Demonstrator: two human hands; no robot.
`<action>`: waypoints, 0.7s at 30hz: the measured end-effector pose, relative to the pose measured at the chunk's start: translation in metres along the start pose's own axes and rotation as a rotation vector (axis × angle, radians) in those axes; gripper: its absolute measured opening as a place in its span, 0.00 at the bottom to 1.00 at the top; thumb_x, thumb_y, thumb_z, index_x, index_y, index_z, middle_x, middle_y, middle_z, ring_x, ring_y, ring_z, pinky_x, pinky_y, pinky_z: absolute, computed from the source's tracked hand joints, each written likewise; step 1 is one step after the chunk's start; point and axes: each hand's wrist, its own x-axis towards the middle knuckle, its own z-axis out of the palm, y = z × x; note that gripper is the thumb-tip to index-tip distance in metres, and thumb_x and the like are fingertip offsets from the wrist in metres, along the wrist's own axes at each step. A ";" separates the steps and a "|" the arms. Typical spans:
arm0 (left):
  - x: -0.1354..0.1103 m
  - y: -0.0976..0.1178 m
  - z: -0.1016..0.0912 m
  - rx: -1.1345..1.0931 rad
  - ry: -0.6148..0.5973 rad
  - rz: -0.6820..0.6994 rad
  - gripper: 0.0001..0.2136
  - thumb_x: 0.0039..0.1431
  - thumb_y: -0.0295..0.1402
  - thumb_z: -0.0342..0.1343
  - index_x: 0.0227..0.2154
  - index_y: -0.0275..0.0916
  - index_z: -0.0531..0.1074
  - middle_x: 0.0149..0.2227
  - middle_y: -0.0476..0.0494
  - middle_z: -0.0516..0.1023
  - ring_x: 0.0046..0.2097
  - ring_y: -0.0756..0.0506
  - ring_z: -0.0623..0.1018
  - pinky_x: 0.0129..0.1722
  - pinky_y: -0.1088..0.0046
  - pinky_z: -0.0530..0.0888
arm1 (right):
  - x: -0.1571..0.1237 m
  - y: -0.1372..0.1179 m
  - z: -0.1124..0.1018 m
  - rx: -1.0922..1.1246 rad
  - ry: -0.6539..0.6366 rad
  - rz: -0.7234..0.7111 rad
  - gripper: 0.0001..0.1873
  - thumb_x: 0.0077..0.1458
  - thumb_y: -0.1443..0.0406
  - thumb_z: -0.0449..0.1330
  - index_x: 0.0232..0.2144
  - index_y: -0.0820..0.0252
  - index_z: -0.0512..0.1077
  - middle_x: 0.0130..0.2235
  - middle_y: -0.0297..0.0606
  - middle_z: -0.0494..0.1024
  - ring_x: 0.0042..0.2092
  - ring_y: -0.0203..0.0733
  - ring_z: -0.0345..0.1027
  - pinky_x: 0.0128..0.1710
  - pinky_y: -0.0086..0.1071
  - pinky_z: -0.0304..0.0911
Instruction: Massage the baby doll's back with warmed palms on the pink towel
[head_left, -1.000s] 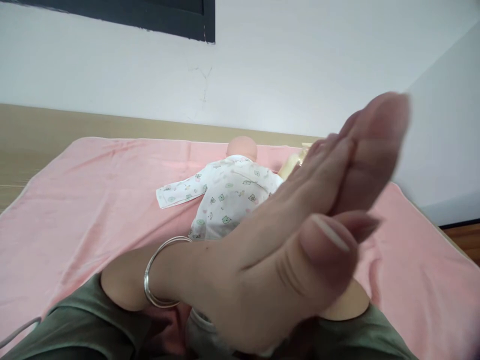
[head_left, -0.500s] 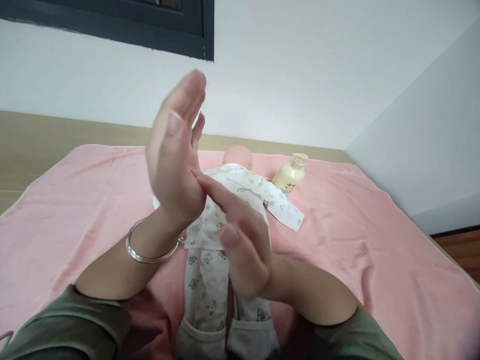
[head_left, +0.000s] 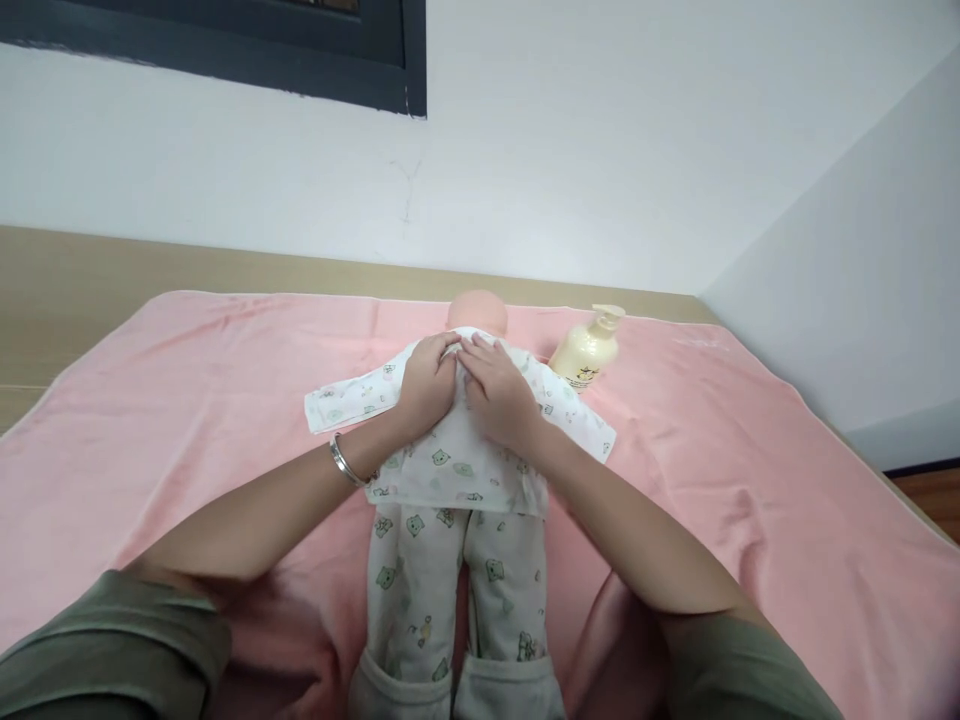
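Note:
A baby doll (head_left: 477,308) lies on a pink blanket (head_left: 187,400) with its head away from me. It wears a white printed shirt (head_left: 457,450) and matching trousers (head_left: 457,580). My left hand (head_left: 424,385), with a silver bangle on the wrist, rests on the doll's upper trunk. Its fingers are curled at the shirt near the collar. My right hand (head_left: 498,392) lies beside it on the shirt, fingers stretched forward and together. The fingertips of both hands meet just below the doll's head. Whether either hand pinches the cloth I cannot tell.
A cream pump bottle (head_left: 588,352) stands on the blanket to the right of the doll's head. Beyond the blanket runs a wooden surface (head_left: 60,290) and a white wall. A wooden floor shows at the far right.
Both hands were raised close to the camera, palms rubbing together. They have dropped onto the doll's upper trunk. The doll and the bottle have stayed where they were.

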 end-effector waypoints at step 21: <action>-0.002 -0.005 0.003 0.135 0.049 0.057 0.20 0.58 0.32 0.45 0.48 0.35 0.76 0.52 0.37 0.81 0.55 0.39 0.77 0.62 0.55 0.72 | 0.002 -0.008 -0.018 -0.349 -0.189 0.306 0.33 0.70 0.60 0.42 0.69 0.79 0.55 0.71 0.59 0.59 0.73 0.65 0.50 0.72 0.59 0.49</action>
